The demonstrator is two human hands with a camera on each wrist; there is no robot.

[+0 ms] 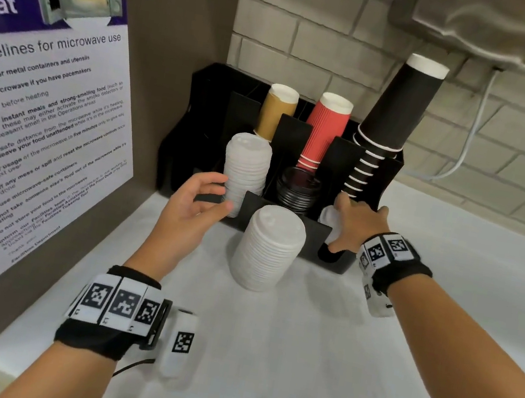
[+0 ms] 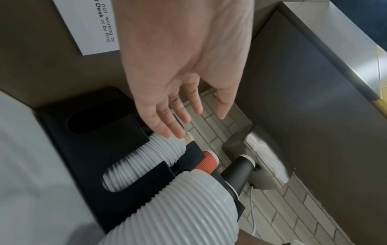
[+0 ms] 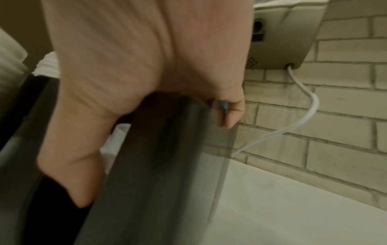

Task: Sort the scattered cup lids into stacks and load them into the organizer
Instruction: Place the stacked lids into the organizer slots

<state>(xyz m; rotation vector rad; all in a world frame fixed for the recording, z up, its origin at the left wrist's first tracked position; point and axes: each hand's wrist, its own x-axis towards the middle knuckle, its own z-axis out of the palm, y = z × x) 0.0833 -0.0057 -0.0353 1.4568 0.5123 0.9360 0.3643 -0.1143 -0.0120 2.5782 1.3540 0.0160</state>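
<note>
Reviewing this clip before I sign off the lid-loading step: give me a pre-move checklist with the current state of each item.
1. Left hand free: ok, fingers spread, holding nothing, beside the white lid stack in the slot.
2. Right hand grip: cannot tell; it reaches over the organizer at its right front slot, on white lids, the wrist view blurred.
3. Loose white lid stack loaded: not ok, it stands on the counter before the organizer.
4. Loose stack steady: ok, upright, slightly leaning.
5. Black lids sorted: ok, in the middle front slot.
6. Free slot: ok, the left wrist view shows an empty one.
</note>
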